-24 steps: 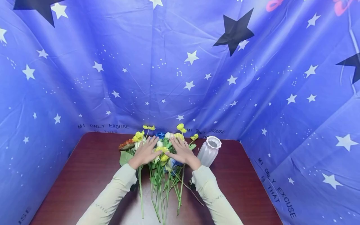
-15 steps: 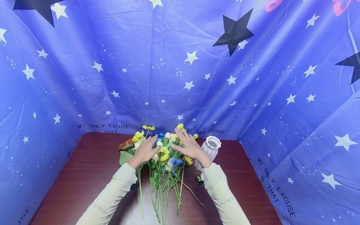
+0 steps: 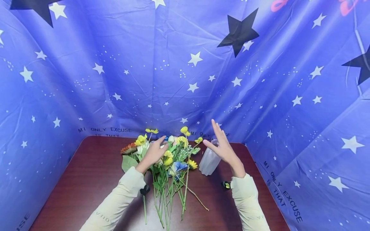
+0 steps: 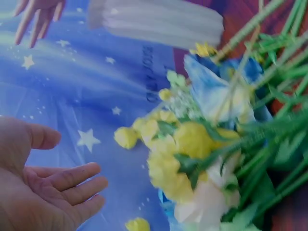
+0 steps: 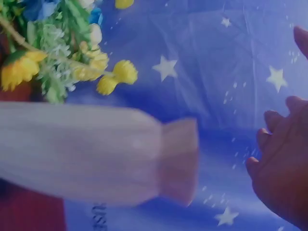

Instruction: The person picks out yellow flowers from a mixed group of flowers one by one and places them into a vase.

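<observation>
A loose bunch of flowers lies on the table, its green stems pointing toward me. Yellow, blue, white and orange blooms mix at the far end. My left hand hovers over the left side of the blooms; the left wrist view shows it apart from them, fingers loosely bent and holding nothing. A pale ribbed vase stands upright right of the bunch. In the head view my right hand overlaps the vase's rim, fingers extended and thumb spread. Seen from the right wrist, that hand is beyond the vase mouth with a gap between.
The dark red-brown table is enclosed by a blue curtain printed with stars, close behind the blooms and along both sides. A large green leaf and an orange flower stick out at the bunch's left.
My right hand has lifted off the flowers and moved right to the vase. The left hand has shifted slightly, staying over the blooms. Flowers and vase stay in place.
</observation>
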### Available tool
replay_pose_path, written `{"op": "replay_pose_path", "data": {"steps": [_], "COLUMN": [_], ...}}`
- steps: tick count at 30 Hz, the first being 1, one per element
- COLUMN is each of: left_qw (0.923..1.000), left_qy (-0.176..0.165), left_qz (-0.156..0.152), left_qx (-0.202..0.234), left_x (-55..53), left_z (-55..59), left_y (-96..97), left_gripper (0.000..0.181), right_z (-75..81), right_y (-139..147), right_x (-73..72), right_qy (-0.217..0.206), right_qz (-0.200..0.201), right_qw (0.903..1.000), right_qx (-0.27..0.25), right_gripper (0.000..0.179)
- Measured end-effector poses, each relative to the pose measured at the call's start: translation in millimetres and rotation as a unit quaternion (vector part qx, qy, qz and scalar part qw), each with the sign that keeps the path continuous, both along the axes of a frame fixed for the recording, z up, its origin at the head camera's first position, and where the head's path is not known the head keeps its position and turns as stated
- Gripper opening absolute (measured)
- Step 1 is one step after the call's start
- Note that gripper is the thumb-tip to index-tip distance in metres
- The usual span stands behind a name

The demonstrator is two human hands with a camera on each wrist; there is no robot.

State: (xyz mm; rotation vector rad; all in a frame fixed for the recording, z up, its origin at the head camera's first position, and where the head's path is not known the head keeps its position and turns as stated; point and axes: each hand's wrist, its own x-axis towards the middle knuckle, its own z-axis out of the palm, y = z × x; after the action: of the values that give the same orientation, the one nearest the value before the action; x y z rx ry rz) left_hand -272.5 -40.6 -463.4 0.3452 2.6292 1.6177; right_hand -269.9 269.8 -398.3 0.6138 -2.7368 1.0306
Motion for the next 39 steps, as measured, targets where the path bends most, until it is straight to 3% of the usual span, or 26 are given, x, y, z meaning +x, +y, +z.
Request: {"op": "replay_pose_path", "data": {"steps": [7,13,17,20,24,27,31,34,39], "left_qw": [0.9995,0.9945,0.9846,0.9716,0.9646,0.9644,0.9540,0.9456,0.9426], "left_qy": [-0.018,-0.084,-0.137,-0.179,-0.207,-0.215,-0.236,-0.251,-0.264], "left_qz": [0.014,0.016,0.023,0.020,0.033,0.051,0.065,0.062,0.050], "left_qx": [0.019,0.060,0.106,0.154,0.160,0.145,0.173,0.197,0.199], "left_x": [7.5,9.9,12.6,15.9,20.7,23.3,26.1,28.1,31.3], "left_z": [7.1,5.5,2.9,-0.1,-8.1,-15.3,-23.1,-28.3,-37.2], "left_y": [13.3,25.1,34.0,41.4,51.0,57.6,65.2,70.8,81.6], "left_gripper": [0.056,0.052,0.047,0.040,0.034,0.031,0.026,0.029,0.029], "right_z": [-22.4,-46.1,-58.8,-68.7,-84.8,-94.7,-104.5,-111.6,-122.1], "right_y": [23.6,36.2,43.3,48.4,54.2,56.3,56.1,55.6,55.4], "right_x": [2.5,3.6,4.6,4.6,2.5,2.4,4.8,6.5,8.9], "right_qy": [-0.003,-0.008,-0.022,-0.038,-0.056,-0.064,-0.071,-0.078,-0.079], "right_qz": [-0.026,-0.044,-0.048,-0.046,-0.042,-0.047,-0.063,-0.073,-0.069], "right_qw": [0.9935,0.9834,0.9758,0.9676,0.9554,0.9518,0.9523,0.9518,0.9502], "right_qx": [-0.111,-0.176,-0.212,-0.245,-0.287,-0.296,-0.290,-0.288,-0.293], "right_gripper": [0.097,0.101,0.104,0.105,0.107,0.109,0.111,0.112,0.110]}}
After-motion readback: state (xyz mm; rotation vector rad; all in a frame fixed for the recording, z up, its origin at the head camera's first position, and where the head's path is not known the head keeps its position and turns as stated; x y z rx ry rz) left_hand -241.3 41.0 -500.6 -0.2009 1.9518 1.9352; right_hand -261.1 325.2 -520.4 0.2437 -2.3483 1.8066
